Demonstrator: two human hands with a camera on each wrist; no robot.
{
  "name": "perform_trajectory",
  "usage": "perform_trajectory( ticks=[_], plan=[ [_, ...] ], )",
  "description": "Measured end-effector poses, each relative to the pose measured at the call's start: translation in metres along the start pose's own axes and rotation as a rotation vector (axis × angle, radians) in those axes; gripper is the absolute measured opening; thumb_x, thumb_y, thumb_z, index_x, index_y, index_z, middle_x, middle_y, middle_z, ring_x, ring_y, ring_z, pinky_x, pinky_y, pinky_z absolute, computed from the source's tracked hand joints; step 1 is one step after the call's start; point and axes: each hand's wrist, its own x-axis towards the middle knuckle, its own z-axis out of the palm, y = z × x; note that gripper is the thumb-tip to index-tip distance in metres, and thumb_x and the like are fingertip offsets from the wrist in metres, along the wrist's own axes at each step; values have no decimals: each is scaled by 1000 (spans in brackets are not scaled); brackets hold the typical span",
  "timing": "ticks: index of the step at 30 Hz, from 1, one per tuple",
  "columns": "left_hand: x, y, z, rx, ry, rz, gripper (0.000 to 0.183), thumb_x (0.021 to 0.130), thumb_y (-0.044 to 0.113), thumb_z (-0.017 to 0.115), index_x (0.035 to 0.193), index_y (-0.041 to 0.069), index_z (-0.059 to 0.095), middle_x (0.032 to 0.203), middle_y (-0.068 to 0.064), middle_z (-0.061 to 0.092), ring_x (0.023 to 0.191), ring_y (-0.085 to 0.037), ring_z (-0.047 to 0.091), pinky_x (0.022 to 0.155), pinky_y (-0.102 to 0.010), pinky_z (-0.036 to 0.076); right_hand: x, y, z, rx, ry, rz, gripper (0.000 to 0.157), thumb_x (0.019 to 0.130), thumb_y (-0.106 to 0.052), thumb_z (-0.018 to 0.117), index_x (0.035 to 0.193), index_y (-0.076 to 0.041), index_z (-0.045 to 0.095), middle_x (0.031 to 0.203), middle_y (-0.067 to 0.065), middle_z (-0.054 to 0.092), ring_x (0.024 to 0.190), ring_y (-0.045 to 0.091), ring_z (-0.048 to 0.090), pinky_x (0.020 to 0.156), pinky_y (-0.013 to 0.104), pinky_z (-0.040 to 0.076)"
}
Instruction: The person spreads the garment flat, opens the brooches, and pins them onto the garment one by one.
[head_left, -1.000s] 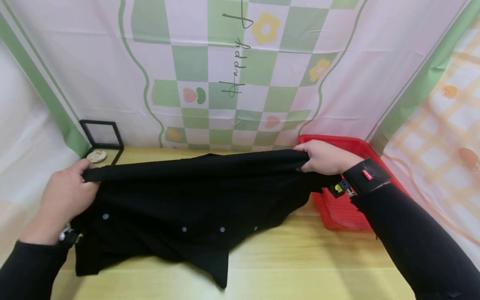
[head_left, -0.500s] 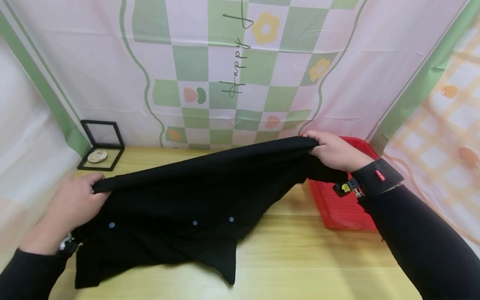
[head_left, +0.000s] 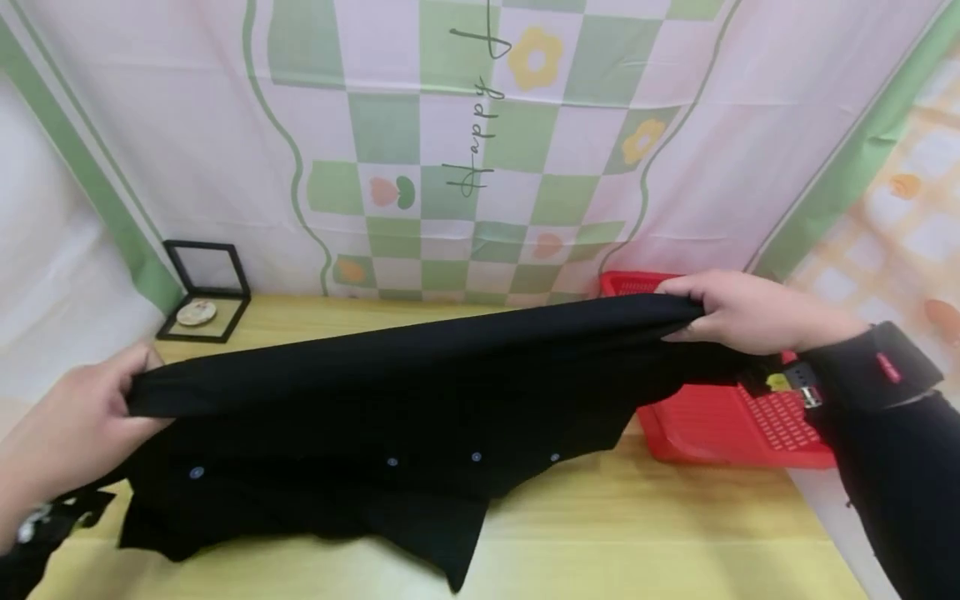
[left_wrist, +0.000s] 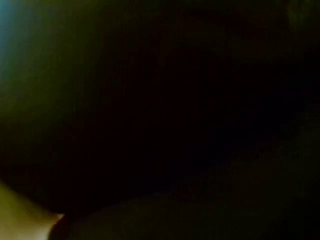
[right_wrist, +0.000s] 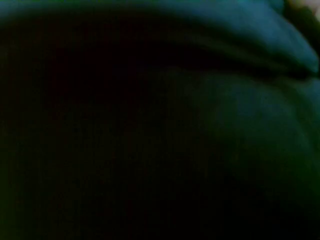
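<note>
A black buttoned shirt [head_left: 420, 392] is stretched between both hands above the wooden table, its lower part hanging down with several small bluish buttons in a row. At its left end my left hand [head_left: 90, 417] grips the folded top edge between thumb and fingers. My right hand [head_left: 742, 312] pinches the other end of that edge, over the red basket. Dark fabric [left_wrist: 175, 125] fills nearly all of the left wrist view. The right wrist view is likewise covered by a blurred fold of the cloth [right_wrist: 240, 115], which hides the fingers there.
Behind the right hand stands a red plastic basket [head_left: 705, 425], partly covered by the shirt. At the back left an open black frame case [head_left: 202, 292] holds a round pale disc [head_left: 197, 313]. A patterned curtain [head_left: 450, 125] rises along the table's [head_left: 600, 533] back edge.
The hands have moved farther apart, the left one outward and lower, the right one to the right. The shirt is drawn wider; its right end rose, then came down again.
</note>
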Motion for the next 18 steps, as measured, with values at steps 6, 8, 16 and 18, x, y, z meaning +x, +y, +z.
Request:
perform_trajectory(
  ticks=[6,8,16,18],
  plan=[
    [18,-8,-7,-87,-204,-109,35,81,9,80,94,9,48,60,5,42,51,-8,39,46,-27,30,19,1,-1,-31,-62,-7,17,93,-19,73,105,-29,65,94,-14,60,87,10,55,82,34,45],
    [27,-14,-3,-125,-284,-160,32,90,18,75,99,7,45,67,0,40,63,-16,47,53,-28,33,35,3,8,-52,-101,3,16,94,-16,71,103,-26,65,92,-12,60,86,12,56,83,37,46],
    [57,-32,31,-111,-204,-190,36,106,34,49,83,8,40,67,-4,33,57,-21,38,57,-32,33,85,7,43,-89,-222,107,15,90,-4,62,94,-17,69,78,-3,57,75,18,55,73,39,44],
    [62,-35,37,-54,-172,-236,38,106,38,47,84,8,41,66,-5,33,56,-22,39,57,-34,33,92,5,46,-111,-235,120,13,89,-3,61,88,-15,67,73,-2,56,70,18,54,70,38,43]
  ],
)
